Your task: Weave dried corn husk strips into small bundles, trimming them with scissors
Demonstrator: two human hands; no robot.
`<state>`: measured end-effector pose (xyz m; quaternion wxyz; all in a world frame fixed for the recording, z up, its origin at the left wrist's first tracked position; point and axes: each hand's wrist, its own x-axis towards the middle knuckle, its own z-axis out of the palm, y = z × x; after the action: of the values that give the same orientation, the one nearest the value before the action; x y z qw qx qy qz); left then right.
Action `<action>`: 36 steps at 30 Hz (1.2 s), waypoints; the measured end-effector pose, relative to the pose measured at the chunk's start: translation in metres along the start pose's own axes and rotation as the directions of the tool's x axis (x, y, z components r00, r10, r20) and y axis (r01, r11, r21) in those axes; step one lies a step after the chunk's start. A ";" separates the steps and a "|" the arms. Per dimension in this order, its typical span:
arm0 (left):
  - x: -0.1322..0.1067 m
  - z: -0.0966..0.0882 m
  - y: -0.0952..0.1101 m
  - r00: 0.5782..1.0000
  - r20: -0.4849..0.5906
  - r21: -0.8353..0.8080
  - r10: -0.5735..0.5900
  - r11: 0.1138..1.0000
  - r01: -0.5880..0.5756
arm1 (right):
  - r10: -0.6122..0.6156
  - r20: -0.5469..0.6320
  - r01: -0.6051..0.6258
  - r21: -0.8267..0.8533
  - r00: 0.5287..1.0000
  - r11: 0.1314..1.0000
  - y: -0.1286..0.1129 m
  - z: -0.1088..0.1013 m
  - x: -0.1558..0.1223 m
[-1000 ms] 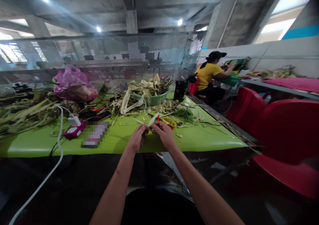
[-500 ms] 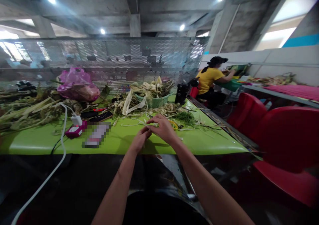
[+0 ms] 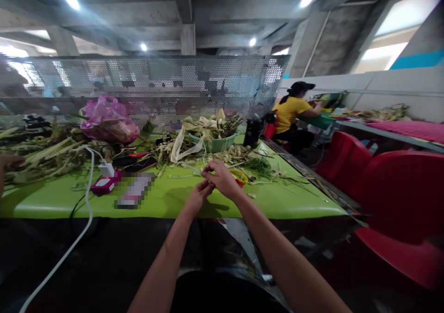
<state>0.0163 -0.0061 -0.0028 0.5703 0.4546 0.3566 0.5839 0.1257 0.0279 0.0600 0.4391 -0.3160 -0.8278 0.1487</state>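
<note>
My left hand (image 3: 200, 195) and my right hand (image 3: 221, 176) meet above the near part of the green tabletop (image 3: 163, 197). Both have their fingers pinched together on a thin, pale strip of plant husk (image 3: 191, 168), whose end sticks out to the left. The part between the fingertips is hidden. Right beside my right hand lie yellow-handled scissors or a yellow loop (image 3: 242, 174) with a bit of red; I cannot tell which. Beyond my hands stands a green basket (image 3: 222, 144) heaped with dry husks (image 3: 208, 124).
More husks (image 3: 52, 158) lie at the left, where another person's hand (image 3: 9, 161) reaches in. A pink plastic bag (image 3: 107, 121), a purple power block (image 3: 104, 185) with a white cable (image 3: 83, 220), a phone (image 3: 135, 190) and a black container (image 3: 252, 131) share the table. Red chairs (image 3: 402, 188) stand right.
My hands stay together, with the right fingers drawn closer onto the left ones. The pale strip has shifted slightly. Another person's hand has come in at the left edge.
</note>
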 end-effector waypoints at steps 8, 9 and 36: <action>0.000 -0.002 0.008 0.966 -0.256 -0.245 -0.046 0.969 -0.019 | 0.175 -0.169 -0.164 0.078 0.970 0.983 -0.001 -0.004 -0.025; 0.000 -0.002 0.007 0.969 -0.245 -0.253 -0.024 0.967 -0.040 | 0.205 -0.117 -0.194 0.100 0.972 0.976 0.001 -0.001 -0.029; -0.002 -0.003 0.006 0.974 -0.149 0.074 0.170 0.984 -0.160 | 0.502 -0.088 -0.361 0.591 0.860 0.722 0.019 0.025 -0.041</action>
<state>0.0109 -0.0085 0.0017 0.4761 0.4534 0.3787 0.6515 0.1297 0.0160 0.0102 0.5616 -0.3755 -0.5906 0.4414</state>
